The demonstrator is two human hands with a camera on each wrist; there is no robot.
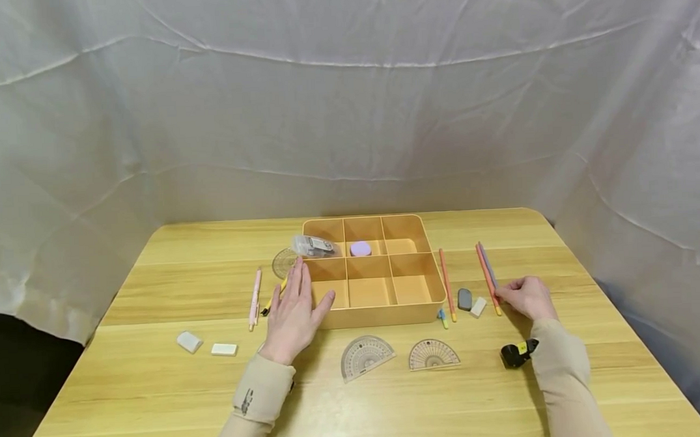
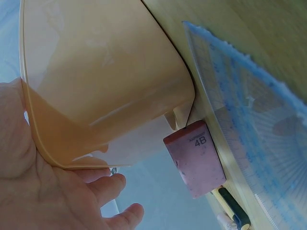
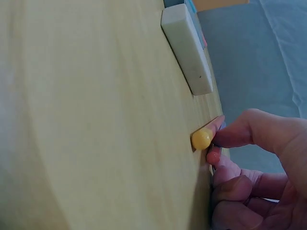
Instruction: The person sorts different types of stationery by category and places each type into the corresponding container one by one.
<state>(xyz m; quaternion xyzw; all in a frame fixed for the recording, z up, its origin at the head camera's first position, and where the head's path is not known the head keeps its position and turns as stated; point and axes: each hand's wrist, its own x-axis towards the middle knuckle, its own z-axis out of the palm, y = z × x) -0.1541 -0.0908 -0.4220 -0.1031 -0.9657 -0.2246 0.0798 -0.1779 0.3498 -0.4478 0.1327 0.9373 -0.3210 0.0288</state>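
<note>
My left hand [image 1: 294, 315] rests at the left front corner of an orange divided box [image 1: 383, 317], fingers extended along its side. In the left wrist view, the thumb side touches the box rim, and an eraser marked 4B [image 2: 195, 160] lies beyond. On the right, my right hand [image 1: 528, 297] pinches the near end of a purple pencil [image 1: 487, 264] between thumb and fingers. A red pencil [image 1: 484, 272] with a yellow end lies right alongside it. The right wrist view shows the purple pencil's red end [image 3: 214, 155] at the fingertips.
A clear plastic case [image 1: 315, 246] and a lilac round item [image 1: 360, 248] are in the back compartments. Protractors [image 1: 364, 356] lie in front, white erasers [image 1: 189, 341] and pink pens [image 1: 255, 297] left. Near the right hand are a grey eraser [image 1: 464, 299] and a black-and-yellow object [image 1: 514, 355].
</note>
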